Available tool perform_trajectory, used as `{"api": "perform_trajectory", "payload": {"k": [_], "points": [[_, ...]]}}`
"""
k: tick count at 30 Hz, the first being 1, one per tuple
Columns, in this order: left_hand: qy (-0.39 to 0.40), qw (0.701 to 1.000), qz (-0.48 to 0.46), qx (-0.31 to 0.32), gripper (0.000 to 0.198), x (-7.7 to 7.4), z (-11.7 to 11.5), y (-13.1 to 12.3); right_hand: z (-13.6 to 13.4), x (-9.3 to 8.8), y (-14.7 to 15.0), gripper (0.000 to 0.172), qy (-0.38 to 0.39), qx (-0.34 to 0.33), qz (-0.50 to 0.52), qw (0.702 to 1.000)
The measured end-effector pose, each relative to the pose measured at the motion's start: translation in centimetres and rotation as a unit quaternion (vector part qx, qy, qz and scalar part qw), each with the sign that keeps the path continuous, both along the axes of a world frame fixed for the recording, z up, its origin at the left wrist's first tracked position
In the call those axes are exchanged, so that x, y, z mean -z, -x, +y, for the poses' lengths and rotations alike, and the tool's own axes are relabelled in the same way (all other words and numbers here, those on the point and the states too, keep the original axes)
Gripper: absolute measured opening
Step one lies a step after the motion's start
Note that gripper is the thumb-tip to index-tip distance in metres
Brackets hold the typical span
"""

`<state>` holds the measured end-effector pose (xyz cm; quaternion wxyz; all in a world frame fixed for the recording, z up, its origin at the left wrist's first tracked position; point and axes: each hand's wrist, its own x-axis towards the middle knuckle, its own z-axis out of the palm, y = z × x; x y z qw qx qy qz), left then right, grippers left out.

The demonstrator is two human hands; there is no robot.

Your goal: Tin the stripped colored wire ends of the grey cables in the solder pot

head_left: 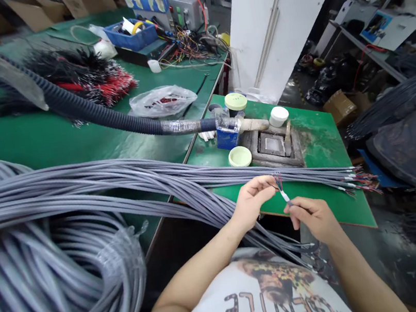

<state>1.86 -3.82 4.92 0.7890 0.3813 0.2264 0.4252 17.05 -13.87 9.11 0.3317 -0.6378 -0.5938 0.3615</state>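
Left hand: with our left hand (253, 202), we pinch at the coloured wires (279, 183) between thumb and fingers; we cannot tell how many strands are caught.
Right hand: our right hand (314, 217) pinches the grey cable just below its white sleeve (285, 196).
Held cable: we have its end between our two hands, over the near edge of the green board (319, 142), wires fanned upward.
Cable bundle: we see grey cables (185, 177) running from the left across the board, bared ends at right.
Beyond the bundle: a square dark frame (256, 155), with a white-lidded jar (278, 115) on its far side.
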Motion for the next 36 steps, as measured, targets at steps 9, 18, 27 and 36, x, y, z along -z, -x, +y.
{"api": "perform_trajectory", "payload": {"k": [9,18,27,36], "points": [[0.095,0.994,-0.056,0.018,0.024,0.0,1.0,-0.3,0.2,0.8,-0.5,0.028,0.031,-0.004,0.074,0.997],[0.009,0.999,-0.02,-0.036,0.023,0.5,1.1,-0.5,0.5,0.9,-0.3,0.029,0.035,0.0,0.06,0.998],[-0.006,0.998,-0.006,-0.06,0.021,0.6,0.7,-0.6,2.3,-1.4,-0.6,0.039,0.031,-0.01,0.04,0.999],[0.026,0.996,-0.049,-0.064,0.023,1.1,0.6,-1.1,6.0,-2.9,1.6,0.034,-0.057,-0.005,-0.138,0.989]]}}
